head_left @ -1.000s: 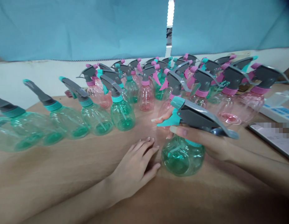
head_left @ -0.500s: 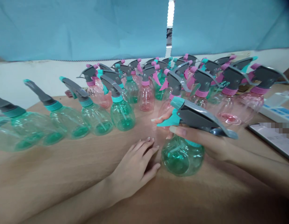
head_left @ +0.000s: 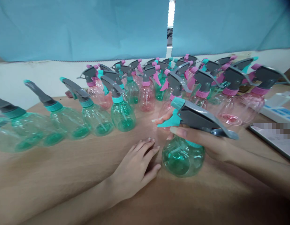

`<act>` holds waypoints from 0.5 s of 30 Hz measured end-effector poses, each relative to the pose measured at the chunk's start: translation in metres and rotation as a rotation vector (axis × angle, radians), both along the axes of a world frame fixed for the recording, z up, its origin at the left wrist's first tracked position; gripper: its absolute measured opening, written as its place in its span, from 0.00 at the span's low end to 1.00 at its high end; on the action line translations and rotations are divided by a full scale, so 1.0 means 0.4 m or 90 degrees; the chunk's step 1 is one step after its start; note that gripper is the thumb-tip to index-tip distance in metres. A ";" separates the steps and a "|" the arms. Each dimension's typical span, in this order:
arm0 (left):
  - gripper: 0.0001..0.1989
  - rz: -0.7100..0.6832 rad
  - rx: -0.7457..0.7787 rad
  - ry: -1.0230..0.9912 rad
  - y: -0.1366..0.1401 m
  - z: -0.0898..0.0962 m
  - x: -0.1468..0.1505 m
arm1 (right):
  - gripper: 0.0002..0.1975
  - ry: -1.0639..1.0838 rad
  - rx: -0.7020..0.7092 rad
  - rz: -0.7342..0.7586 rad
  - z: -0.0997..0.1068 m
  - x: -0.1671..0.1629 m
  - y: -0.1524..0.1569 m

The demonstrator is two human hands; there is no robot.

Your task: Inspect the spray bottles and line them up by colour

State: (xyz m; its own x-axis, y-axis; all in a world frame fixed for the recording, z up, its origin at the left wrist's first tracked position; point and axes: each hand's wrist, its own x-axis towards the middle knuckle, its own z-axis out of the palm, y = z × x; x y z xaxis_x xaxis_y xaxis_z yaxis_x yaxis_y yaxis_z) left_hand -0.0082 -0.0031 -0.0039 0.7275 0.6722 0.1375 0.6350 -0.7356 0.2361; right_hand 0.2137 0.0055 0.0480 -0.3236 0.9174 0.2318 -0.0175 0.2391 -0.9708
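A green see-through spray bottle [head_left: 182,159] with a grey head and turquoise nozzle and trigger is gripped at its neck by my right hand [head_left: 203,139]. Its nozzle points left and the bottle leans slightly; I cannot tell whether its base touches the table. My left hand [head_left: 137,168] lies flat on the wooden table [head_left: 88,175], just left of that bottle, fingers stretched out and holding nothing. Beyond it stands another green spray bottle [head_left: 123,115], the nearest of a row running to the left.
Several pink and green spray bottles crowd the back, among them a pink one [head_left: 147,97]. On the right lie a phone [head_left: 273,140] and a white object with blue patches [head_left: 279,111]. A blue curtain [head_left: 88,31] hangs behind the table.
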 end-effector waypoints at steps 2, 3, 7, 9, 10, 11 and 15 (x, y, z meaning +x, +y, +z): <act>0.21 -0.002 0.000 0.002 0.000 0.000 0.000 | 0.09 -0.003 -0.010 -0.003 -0.005 0.003 0.000; 0.21 -0.003 -0.001 0.005 0.000 0.000 0.000 | 0.09 -0.007 -0.014 0.000 -0.007 0.004 0.000; 0.22 -0.006 0.000 0.011 0.000 -0.002 -0.001 | 0.08 -0.003 -0.001 0.018 -0.003 0.007 -0.002; 0.22 -0.006 0.000 0.014 0.000 -0.002 -0.001 | 0.08 0.007 0.010 0.018 0.005 0.002 -0.001; 0.22 -0.006 -0.001 0.016 0.000 -0.002 -0.001 | 0.08 0.012 0.011 0.018 0.009 -0.001 -0.001; 0.22 -0.004 -0.001 0.017 0.000 -0.002 -0.001 | 0.09 0.016 0.012 0.020 0.013 -0.004 0.000; 0.22 -0.003 -0.002 0.012 0.000 -0.001 0.000 | 0.08 0.041 0.018 0.052 0.018 -0.009 0.003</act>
State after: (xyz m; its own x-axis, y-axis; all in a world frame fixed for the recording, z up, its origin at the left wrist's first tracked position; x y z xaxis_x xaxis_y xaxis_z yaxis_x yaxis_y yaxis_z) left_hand -0.0080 -0.0032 -0.0041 0.7332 0.6692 0.1208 0.6361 -0.7377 0.2263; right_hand 0.2102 0.0068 0.0551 -0.3802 0.8816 0.2796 -0.0995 0.2616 -0.9600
